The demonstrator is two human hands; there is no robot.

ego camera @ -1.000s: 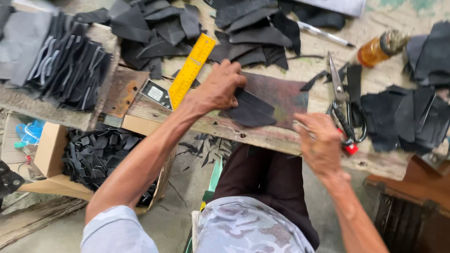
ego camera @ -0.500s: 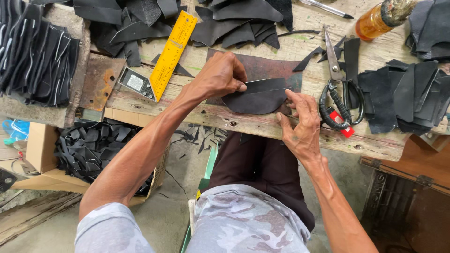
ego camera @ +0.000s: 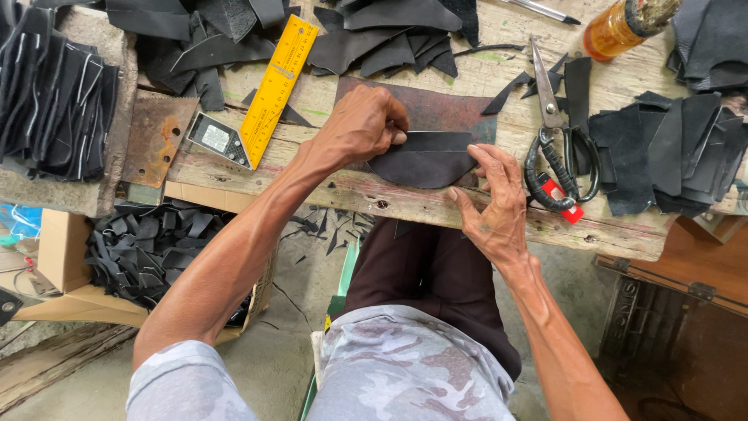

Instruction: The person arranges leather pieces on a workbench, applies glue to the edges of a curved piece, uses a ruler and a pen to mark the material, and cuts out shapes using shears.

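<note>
A black leather piece (ego camera: pixel 430 160) with a curved lower edge lies on a rusty metal plate (ego camera: pixel 436 113) on the wooden workbench (ego camera: pixel 389 199). My left hand (ego camera: pixel 360 125) rests on the piece's left end, fingers curled and pressing along its top edge. My right hand (ego camera: pixel 495 206) has its fingers spread, fingertips touching the piece's right end and the bench's front edge. Whether the left fingers pinch a small tool is hidden.
Large scissors (ego camera: pixel 557 132) lie right of the plate. A yellow ruler (ego camera: pixel 279 78) and a small grey device (ego camera: pixel 218 139) lie to the left. Black leather scraps (ego camera: pixel 670 148) pile around. An amber bottle (ego camera: pixel 619 27) stands far right. A cardboard box (ego camera: pixel 140 253) of scraps sits below.
My right hand has moved from the bench's front edge up to the leather piece. My left hand stays on the piece. The view has shifted closer.
</note>
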